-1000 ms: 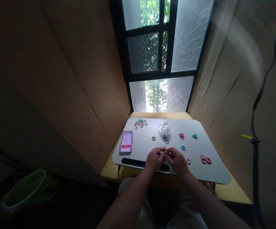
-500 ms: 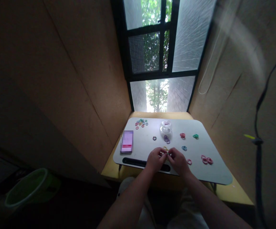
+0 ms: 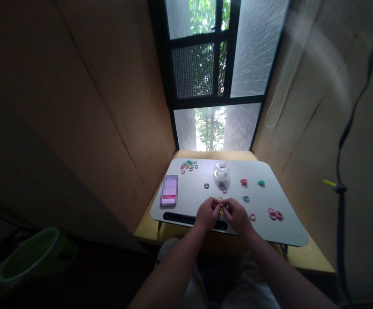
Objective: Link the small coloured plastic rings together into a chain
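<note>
My left hand (image 3: 207,213) and my right hand (image 3: 238,214) meet over the front of the small white lap table (image 3: 186,189), fingertips pinched together. Between them shows a small yellow hair tie (image 3: 221,211), mostly hidden by the fingers. Another bit of yellow hair tie (image 3: 220,199) lies just beyond the fingertips. Further back are a purple group of hair ties (image 3: 222,187) and a single dark one (image 3: 206,186). Right of my hands lie a blue group (image 3: 246,199), a single pink hair tie (image 3: 252,217) and a larger pink group (image 3: 275,214).
Red hair ties (image 3: 244,182) and green ones (image 3: 261,183) sit at the back right. A clear round container (image 3: 221,171) stands at the back middle. Mixed hair ties (image 3: 189,165) lie back left, above a phone (image 3: 169,190). A black slot (image 3: 180,217) runs along the front edge.
The whole view has shifted slightly to the left. My hands stay together at the same spot on the table, with the fingers a little rearranged around what they pinch.
</note>
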A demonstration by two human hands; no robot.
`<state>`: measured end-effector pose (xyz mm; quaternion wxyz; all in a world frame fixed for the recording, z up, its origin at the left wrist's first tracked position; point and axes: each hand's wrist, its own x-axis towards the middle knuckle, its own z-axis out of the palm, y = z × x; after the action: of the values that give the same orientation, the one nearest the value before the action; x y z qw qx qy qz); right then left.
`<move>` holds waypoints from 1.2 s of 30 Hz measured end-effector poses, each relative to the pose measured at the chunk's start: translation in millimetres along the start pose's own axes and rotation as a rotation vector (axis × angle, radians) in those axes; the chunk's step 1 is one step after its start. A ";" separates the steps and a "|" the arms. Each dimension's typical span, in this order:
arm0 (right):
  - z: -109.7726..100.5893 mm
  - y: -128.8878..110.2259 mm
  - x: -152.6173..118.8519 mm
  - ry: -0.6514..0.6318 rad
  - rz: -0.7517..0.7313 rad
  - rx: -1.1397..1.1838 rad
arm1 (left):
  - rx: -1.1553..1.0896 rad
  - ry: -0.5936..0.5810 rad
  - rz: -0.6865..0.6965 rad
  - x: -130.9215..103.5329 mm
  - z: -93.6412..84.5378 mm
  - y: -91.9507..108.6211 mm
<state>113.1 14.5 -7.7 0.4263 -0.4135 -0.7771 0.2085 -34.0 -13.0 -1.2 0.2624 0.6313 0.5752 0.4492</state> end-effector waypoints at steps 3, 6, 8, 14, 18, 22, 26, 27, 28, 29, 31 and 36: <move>-0.8 -2.1 -0.2 -0.003 -0.023 -0.012 | 0.013 0.015 -0.010 -0.3 0.5 0.0; -1.4 -4.7 -0.8 -0.011 -0.030 -0.020 | 0.017 0.016 -0.012 -0.7 -0.2 1.5; -1.6 -5.8 -1.4 -0.011 -0.028 -0.021 | 0.018 0.016 -0.014 -0.9 -1.0 2.8; 0.1 -4.5 -2.7 -0.003 0.000 -0.026 | 0.044 0.017 -0.025 -1.2 -1.4 3.6; 2.3 -1.2 -2.5 0.010 0.031 -0.022 | 0.046 0.010 -0.018 -1.5 -1.5 3.2; 3.0 0.2 -2.5 0.028 0.046 -0.012 | 0.033 -0.021 -0.003 -2.3 -2.4 3.1; 2.1 -1.2 -2.7 0.048 0.046 -0.024 | 0.039 -0.047 0.016 -2.7 -3.1 2.8; 1.8 -1.7 -2.7 0.048 0.046 -0.030 | 0.040 -0.051 0.021 -2.7 -3.3 3.0; 1.5 -2.2 -2.7 0.047 0.048 -0.034 | 0.037 -0.054 0.025 -2.7 -3.5 3.3; 1.2 -2.6 -2.6 0.047 0.052 -0.038 | 0.034 -0.058 0.028 -2.7 -3.7 3.7; 0.6 -3.4 -2.4 0.047 0.056 -0.047 | 0.026 -0.064 0.026 -2.8 -4.2 4.8; -0.3 -5.1 -2.4 0.049 0.042 -0.069 | 0.029 -0.044 0.015 -2.9 -4.4 6.7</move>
<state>111.7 9.6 -5.3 0.4261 -0.4494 -0.7642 0.1802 -34.3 -17.9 5.8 0.2626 0.6489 0.5711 0.4288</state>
